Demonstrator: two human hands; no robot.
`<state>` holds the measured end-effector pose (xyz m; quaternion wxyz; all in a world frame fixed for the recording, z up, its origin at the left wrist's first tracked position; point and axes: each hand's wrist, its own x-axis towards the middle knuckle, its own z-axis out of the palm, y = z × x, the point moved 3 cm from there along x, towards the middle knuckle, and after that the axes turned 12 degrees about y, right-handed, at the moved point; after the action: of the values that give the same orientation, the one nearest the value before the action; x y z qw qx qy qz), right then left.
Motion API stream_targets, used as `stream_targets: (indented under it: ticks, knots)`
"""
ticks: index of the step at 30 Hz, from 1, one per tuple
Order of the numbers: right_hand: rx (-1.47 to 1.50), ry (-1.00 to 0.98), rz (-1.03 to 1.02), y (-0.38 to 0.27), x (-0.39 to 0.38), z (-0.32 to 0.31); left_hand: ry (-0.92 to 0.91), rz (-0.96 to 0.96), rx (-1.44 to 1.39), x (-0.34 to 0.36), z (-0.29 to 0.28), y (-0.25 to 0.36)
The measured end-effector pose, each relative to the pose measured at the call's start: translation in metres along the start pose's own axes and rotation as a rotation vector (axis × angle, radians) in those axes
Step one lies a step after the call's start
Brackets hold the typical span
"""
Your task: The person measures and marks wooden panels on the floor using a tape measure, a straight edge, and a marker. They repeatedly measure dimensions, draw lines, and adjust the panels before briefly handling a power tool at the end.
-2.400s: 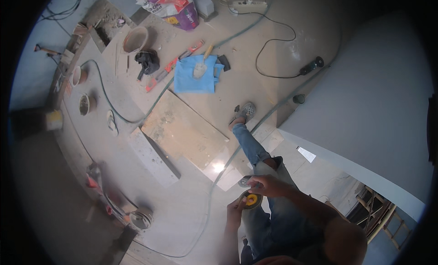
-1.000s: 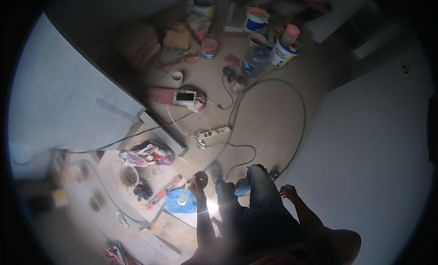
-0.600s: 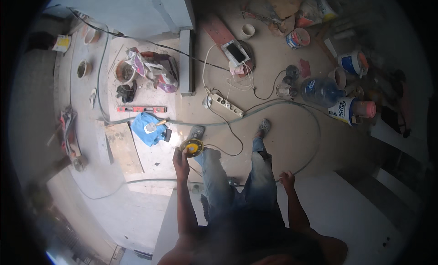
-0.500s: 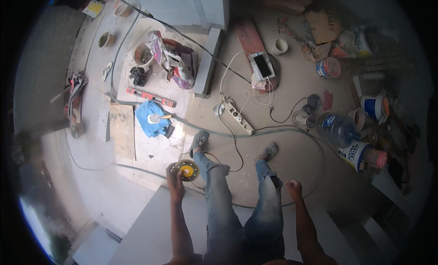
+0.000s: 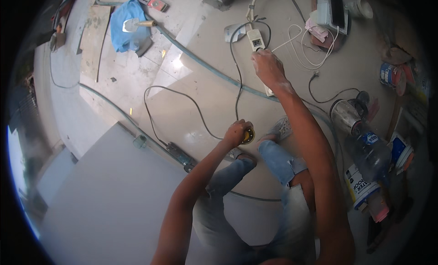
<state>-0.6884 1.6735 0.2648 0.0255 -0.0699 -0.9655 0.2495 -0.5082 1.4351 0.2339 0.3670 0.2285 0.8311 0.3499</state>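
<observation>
My left hand (image 5: 237,133) is closed around the edge of a cutting disc (image 5: 248,136) with a yellow centre, just above my foot. Bent forward, my right hand (image 5: 269,68) is at the cream power strip (image 5: 256,39) and covers its middle. Its fingers pinch a dark plug (image 5: 259,49) at a socket; a black cord curls round to that spot. An angle grinder (image 5: 180,156) lies on the floor left of my left hand, partly behind my forearm. Its cord (image 5: 182,95) loops toward my left hand.
A green hose (image 5: 200,62) crosses the floor. Upper left, a trowel (image 5: 132,24) lies on a blue cloth (image 5: 119,30), near a red level (image 5: 150,0). A phone (image 5: 336,9) with a white cable is at upper right. Buckets and a large clear bottle (image 5: 368,155) stand right.
I have bent down toward the floor. My right hand has moved from beside my knee forward to the power strip. My left hand has moved right and still holds the disc.
</observation>
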Motion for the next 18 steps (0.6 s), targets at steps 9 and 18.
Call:
stream_targets:
  ticks: [9,18]
  knots:
    - [-0.722,-0.511,-0.273,0.023,0.054,0.111,-0.005,0.335,0.159,0.054,0.141,-0.094]
    - [-0.914,-0.863,-0.421,0.047,0.087,0.14,0.232,0.688,0.252,0.05,0.131,-0.093]
